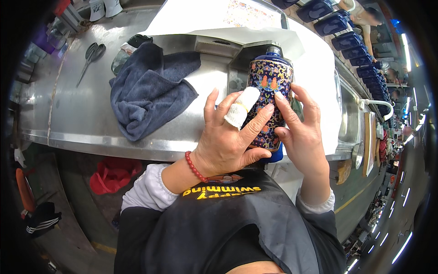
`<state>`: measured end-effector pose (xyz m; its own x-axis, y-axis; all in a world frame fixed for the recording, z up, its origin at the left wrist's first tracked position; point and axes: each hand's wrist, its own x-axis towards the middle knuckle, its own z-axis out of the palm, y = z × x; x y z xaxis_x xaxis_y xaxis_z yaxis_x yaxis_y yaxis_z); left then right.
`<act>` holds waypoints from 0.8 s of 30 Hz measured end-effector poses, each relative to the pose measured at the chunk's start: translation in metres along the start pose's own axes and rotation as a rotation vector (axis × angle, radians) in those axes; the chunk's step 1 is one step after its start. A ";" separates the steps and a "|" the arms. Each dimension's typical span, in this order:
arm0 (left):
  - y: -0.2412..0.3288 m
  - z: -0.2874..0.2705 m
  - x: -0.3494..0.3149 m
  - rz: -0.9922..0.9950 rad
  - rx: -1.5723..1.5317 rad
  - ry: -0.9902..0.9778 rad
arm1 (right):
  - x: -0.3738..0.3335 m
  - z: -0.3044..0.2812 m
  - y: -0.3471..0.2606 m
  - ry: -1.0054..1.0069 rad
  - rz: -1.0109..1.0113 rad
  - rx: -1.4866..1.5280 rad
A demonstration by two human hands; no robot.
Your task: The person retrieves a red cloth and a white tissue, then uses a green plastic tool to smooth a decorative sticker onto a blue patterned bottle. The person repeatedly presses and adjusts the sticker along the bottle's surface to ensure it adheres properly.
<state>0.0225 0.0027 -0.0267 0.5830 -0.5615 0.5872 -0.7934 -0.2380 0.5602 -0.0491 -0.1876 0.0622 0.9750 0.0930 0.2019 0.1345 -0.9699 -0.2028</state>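
A dark blue bottle with a colourful floral pattern on its face is in front of me at the metal bench's edge, its neck pointing away. My left hand lies over its left side with fingers spread; the index fingertip touches the patterned face. White wrapping with a yellow band covers one finger of that hand. My right hand rests along the bottle's right side. Its fingers are stretched out, one fingertip on the pattern and the thumb near the lower part. Part of the bottle's lower left side is hidden by my hand.
A dark grey-blue towel lies crumpled on the metal bench, with black scissors further left. White paper with a patterned sheet spreads behind the bottle. Blue bottles line the far right, beyond a sink.
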 end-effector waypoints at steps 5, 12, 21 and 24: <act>0.000 0.001 0.002 -0.001 -0.001 0.014 | 0.001 -0.001 -0.001 -0.004 0.023 0.016; 0.003 -0.001 0.007 -0.009 0.031 0.011 | 0.005 -0.003 0.000 -0.011 0.018 -0.003; 0.002 -0.003 0.012 -0.025 0.038 0.001 | 0.013 -0.003 0.004 0.006 -0.017 0.000; 0.002 -0.003 0.014 -0.034 0.023 0.006 | 0.017 -0.004 0.006 0.009 -0.015 0.008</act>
<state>0.0300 -0.0031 -0.0154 0.6106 -0.5481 0.5716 -0.7769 -0.2746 0.5666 -0.0320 -0.1927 0.0683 0.9712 0.1052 0.2139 0.1504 -0.9666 -0.2077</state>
